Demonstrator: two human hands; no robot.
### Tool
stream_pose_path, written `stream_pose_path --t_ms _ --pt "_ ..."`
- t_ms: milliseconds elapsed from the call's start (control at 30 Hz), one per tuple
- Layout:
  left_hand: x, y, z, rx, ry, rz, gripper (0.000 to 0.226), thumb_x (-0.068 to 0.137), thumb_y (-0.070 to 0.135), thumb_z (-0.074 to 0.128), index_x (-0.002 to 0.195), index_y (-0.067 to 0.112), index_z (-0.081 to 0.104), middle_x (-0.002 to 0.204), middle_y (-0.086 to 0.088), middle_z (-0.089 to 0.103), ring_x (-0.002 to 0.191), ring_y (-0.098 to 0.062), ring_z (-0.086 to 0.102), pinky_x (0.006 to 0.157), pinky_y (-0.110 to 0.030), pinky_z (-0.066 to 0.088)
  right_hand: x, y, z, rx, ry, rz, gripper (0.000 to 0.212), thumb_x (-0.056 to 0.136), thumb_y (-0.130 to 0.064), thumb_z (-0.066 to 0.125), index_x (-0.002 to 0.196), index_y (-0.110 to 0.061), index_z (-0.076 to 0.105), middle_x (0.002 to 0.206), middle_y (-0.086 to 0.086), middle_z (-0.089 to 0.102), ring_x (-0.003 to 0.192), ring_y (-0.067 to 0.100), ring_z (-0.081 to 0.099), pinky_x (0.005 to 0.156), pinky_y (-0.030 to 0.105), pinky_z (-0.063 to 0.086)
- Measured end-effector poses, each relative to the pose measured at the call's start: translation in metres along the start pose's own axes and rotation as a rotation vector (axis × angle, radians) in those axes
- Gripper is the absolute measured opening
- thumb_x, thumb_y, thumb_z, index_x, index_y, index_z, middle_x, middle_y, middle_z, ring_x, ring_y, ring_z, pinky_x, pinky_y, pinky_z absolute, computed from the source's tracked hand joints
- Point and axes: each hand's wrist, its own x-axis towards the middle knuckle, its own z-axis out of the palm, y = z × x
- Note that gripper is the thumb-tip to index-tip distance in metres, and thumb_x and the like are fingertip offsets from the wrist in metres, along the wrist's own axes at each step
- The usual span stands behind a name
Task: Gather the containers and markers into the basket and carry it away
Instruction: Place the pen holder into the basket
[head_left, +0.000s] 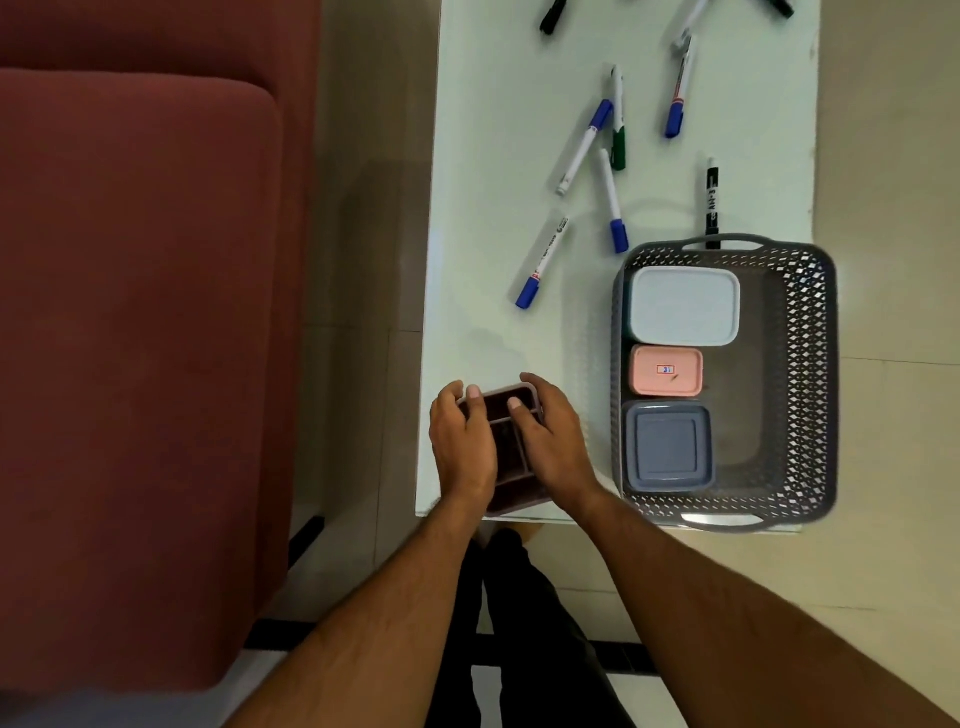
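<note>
Divided container (511, 452) between both hands, fingers (514, 402) over its rim

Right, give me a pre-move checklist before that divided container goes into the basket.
1. Both hands on the divided container: ok. Left hand and right hand grip it from either side.
2. Free space in the grey basket: ok. Its right half is bare.
3. Containers already in: ok. White-lidded container, pink-lidded container and blue-grey-lidded container sit in a column on the left.
4. Divided container lidded: not ok, its compartments are exposed.
5. Path to basket: ok, nothing lies between.
6. Markers gathered: not ok. Blue-capped marker and others lie on the table.
</note>
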Motion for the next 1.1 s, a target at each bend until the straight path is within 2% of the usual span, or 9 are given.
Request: stream_pose_path --t_ms 200,433,533,700,767,833,900,1000,1100 --pt "0.004 0.019 0.005 -0.005 0.029 0.026 0.034 0.109 0.039 0.042 0.133 0.019 0.055 0.131 -0.004 0.062 0.115 -0.023 0.065 0.100 -0.041 0.059 0.004 -0.013 -0.003 0.072 0.045 -0.013 0.048 0.100 -0.041 0.050 0.144 -0.023 0.051 0.142 -0.001 0.056 0.133 0.019 0.051 0.115 0.048 0.043" --pt "0.000 0.073 0.009 -0.067 0.027 0.163 0.031 0.108 0.037 0.043 0.131 0.020 0.057 0.128 -0.003 0.064 0.113 -0.023 0.066 0.099 -0.037 0.059 0.009 -0.057 -0.036 0.146 0.165 -0.085 0.041 0.103 -0.031 0.052 0.143 -0.023 0.053 0.139 -0.001 0.059 0.130 0.017 0.054 0.114 0.046 0.045" --pt "-0.008 0.106 0.016 -0.094 0.015 0.224 0.029 0.108 0.035 0.045 0.128 0.018 0.058 0.125 -0.003 0.065 0.112 -0.022 0.067 0.097 -0.031 0.058 0.009 -0.078 -0.060 0.208 0.240 -0.121 0.044 0.100 -0.037 0.050 0.140 -0.020 0.057 0.136 0.000 0.062 0.127 0.016 0.058 0.112 0.045 0.047" --pt "-0.029 0.151 0.043 -0.116 -0.049 0.327 0.033 0.105 0.042 0.049 0.127 0.020 0.058 0.125 -0.001 0.066 0.112 -0.021 0.066 0.102 -0.041 0.057 0.009 -0.100 -0.119 0.266 0.344 -0.197 0.030 0.105 -0.023 0.049 0.129 -0.013 0.065 0.125 0.002 0.068 0.116 0.016 0.063 0.107 0.038 0.050" --pt "-0.040 0.167 0.057 -0.123 -0.076 0.360 0.035 0.105 0.040 0.051 0.129 0.015 0.059 0.126 -0.002 0.066 0.114 -0.020 0.065 0.102 -0.034 0.055 0.014 -0.099 -0.145 0.276 0.344 -0.196 0.030 0.105 -0.027 0.048 0.127 -0.015 0.065 0.121 0.002 0.070 0.114 0.016 0.065 0.105 0.039 0.052" --pt "-0.048 0.176 0.075 -0.137 -0.097 0.383 0.030 0.106 0.038 0.051 0.121 0.014 0.061 0.121 -0.001 0.067 0.110 -0.018 0.064 0.094 -0.025 0.054 0.021 -0.096 -0.170 0.275 0.338 -0.178 0.033 0.103 -0.031 0.049 0.128 -0.016 0.065 0.121 0.003 0.071 0.114 0.018 0.066 0.104 0.041 0.053" --pt "-0.058 0.182 0.099 -0.155 -0.113 0.396 0.026 0.106 0.039 0.051 0.111 0.017 0.063 0.113 0.000 0.069 0.104 -0.018 0.066 0.091 -0.027 0.056 0.026 -0.089 -0.196 0.277 0.341 -0.182 0.031 0.103 -0.027 0.049 0.125 -0.013 0.066 0.118 0.007 0.072 0.111 0.022 0.068 0.102 0.042 0.055" --pt "-0.075 0.185 0.137 -0.150 -0.123 0.383 0.028 0.106 0.040 0.050 0.112 0.017 0.065 0.111 0.000 0.070 0.103 -0.017 0.068 0.094 -0.032 0.058 0.027 -0.073 -0.234 0.293 0.347 -0.219 0.024 0.104 -0.018 0.049 0.114 -0.014 0.070 0.109 0.005 0.074 0.103 0.018 0.070 0.091 0.030 0.057" --pt "-0.091 0.183 0.176 -0.140 -0.134 0.363 0.027 0.104 0.039 0.052 0.110 0.016 0.066 0.107 0.001 0.071 0.100 -0.019 0.069 0.094 -0.039 0.058 0.026 -0.048 -0.267 0.281 0.363 -0.199 0.024 0.105 -0.012 0.048 0.109 -0.022 0.069 0.100 -0.006 0.073 0.087 -0.003 0.068 0.078 0.013 0.051"
